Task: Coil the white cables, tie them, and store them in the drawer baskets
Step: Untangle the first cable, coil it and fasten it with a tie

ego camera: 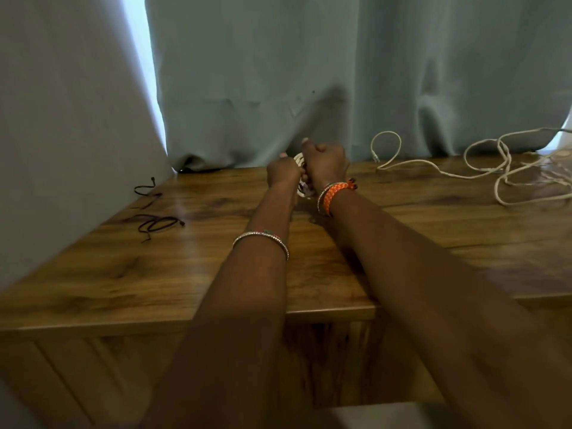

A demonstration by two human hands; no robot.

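At the far edge of the wooden table (309, 274), close to the curtain (278, 72), both hands meet over a small white cable coil (299, 159). The left hand (283, 173) is closed around the near side of the coil; the right hand (326, 164) is closed over its far side, fingers curled. Holding from both sides appears intended to keep the loops stacked so they cannot spring apart while a tie is fitted. Most of the coil is hidden between the hands; whether a tie is already on it cannot be told.

Two black ties (154, 212) lie on the left of the table, well apart from the hands. Their position within reach of the left arm suggests they are laid out as supplies for binding each finished coil.

A loose white cable (433, 164) lies uncoiled on the right of the table, its plug end (376, 157) raised in a loop against the curtain. It is untouched and probably awaits coiling.

No drawer basket is visible in this view, so the storage step is judged not yet begun. The step in hand is most likely securing the first coil.
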